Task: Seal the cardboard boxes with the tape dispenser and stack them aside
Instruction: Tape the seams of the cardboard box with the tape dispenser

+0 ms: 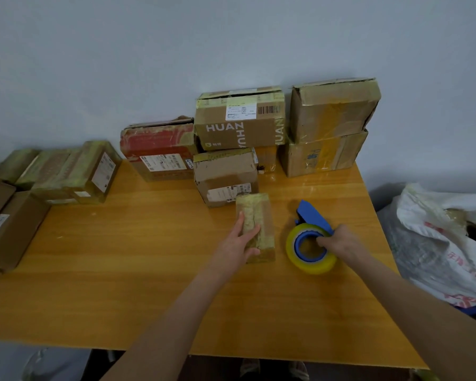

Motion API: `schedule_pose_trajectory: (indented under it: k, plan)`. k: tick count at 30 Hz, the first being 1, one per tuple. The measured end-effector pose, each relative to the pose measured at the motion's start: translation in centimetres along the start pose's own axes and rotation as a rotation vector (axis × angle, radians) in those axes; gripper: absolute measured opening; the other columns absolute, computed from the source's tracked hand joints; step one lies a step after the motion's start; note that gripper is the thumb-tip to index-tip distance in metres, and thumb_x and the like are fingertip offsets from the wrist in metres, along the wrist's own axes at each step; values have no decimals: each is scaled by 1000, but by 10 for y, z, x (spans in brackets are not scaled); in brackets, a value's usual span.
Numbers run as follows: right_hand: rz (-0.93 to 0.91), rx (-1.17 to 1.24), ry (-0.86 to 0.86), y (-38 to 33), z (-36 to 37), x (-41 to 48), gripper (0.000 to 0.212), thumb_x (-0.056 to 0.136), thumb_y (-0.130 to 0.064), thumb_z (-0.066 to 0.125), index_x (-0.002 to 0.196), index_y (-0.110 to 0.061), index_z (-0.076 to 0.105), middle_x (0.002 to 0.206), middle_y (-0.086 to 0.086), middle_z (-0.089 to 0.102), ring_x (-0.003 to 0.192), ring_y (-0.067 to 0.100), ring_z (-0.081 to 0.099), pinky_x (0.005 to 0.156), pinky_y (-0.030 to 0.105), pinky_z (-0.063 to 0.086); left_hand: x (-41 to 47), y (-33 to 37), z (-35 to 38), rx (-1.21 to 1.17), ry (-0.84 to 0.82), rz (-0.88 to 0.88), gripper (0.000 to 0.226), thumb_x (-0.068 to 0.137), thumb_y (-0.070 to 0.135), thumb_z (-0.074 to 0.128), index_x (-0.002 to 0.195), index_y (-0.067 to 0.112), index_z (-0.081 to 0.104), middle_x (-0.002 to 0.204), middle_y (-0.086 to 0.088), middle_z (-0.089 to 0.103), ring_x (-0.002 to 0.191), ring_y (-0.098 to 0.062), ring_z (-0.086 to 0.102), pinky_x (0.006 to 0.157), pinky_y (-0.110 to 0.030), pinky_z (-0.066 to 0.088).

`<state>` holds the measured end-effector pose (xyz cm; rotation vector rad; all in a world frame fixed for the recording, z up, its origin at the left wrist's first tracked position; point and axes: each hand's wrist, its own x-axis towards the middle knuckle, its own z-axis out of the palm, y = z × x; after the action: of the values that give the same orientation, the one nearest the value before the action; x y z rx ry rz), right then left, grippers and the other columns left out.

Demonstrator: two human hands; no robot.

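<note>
- Small brown taped cardboard box (260, 213) lies on the wooden bench (121, 270) under the left hand (239, 243), straight fingers pressing its top.
- Right hand (338, 240) grips the blue tape dispenser (307, 261) with its yellow roll, just beside.
- Box looks light, stiff, slippy; hold its long sides.

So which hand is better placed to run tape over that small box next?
Likely the right hand: it grips the tape dispenser beside the small box, while the left hand rests on it.
</note>
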<state>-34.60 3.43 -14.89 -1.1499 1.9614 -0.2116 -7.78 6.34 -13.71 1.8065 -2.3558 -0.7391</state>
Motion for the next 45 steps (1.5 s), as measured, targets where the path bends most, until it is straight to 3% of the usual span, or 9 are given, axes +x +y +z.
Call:
schedule_pose_trajectory:
  k: [3,9,14,17,19,22,32,39,45]
  plan:
    - [39,192,-118,-12,1,-1,28,81,-14,72,80,-10,45,65,4,45,52,16,44,47,30,34,-1,3,-3,-13,-18,-14,65,94,33,57,150,31,24,160,-1,-16,148,-22,6,116,-41,27]
    - [134,548,-266,-23,-3,-15,46,77,-22,77,116,-6,56,112,16,64,102,35,63,89,50,54,-3,7,-7,-55,-36,-21,65,94,30,58,151,28,26,160,-3,-15,148,-22,6,117,-34,21]
    - [-216,273,-192,-31,-33,-38,58,63,-12,79,114,-15,53,103,6,61,86,19,61,66,29,48,-5,7,-24,-96,13,-46,61,93,38,58,148,25,34,161,0,9,148,-22,10,118,-44,22]
    - [-429,176,-191,-40,-60,-60,69,50,-22,74,115,-27,52,106,0,59,91,16,62,67,25,46,-4,19,-45,-504,243,-199,47,94,40,56,135,18,52,139,1,51,123,-14,50,97,-28,48]
    - [-531,140,-231,-47,-71,-73,69,53,-23,74,116,-33,49,110,-2,56,94,13,61,69,23,47,-4,31,-62,-930,177,-331,45,94,47,51,122,13,60,117,-1,66,101,-12,63,72,-18,52]
    - [-616,85,-295,-61,-76,-88,69,56,-20,75,117,-33,46,110,-3,54,89,3,62,64,17,48,-5,42,-80,-1232,25,-399,53,91,59,47,109,13,64,103,-3,71,94,-19,68,71,-27,54]
    - [-680,-56,-357,-68,-61,-95,66,63,-14,80,119,-27,47,112,-1,55,99,12,60,69,18,50,-17,20,-78,-1311,116,-489,15,88,27,68,80,15,65,74,3,63,63,-9,55,55,-20,47]
    - [-710,-83,-391,-71,-60,-100,71,58,-23,77,122,-29,45,115,-5,54,102,10,59,70,16,50,-25,26,-72,-1191,-12,-511,44,90,53,56,110,15,65,90,3,70,85,-15,60,67,-27,49]
    - [-725,-113,-391,-68,-60,-96,68,72,-3,81,124,-27,45,115,-5,54,101,10,59,71,16,50,-25,28,-65,-1195,37,-511,8,94,20,61,92,17,68,61,11,67,68,-8,55,60,-22,46]
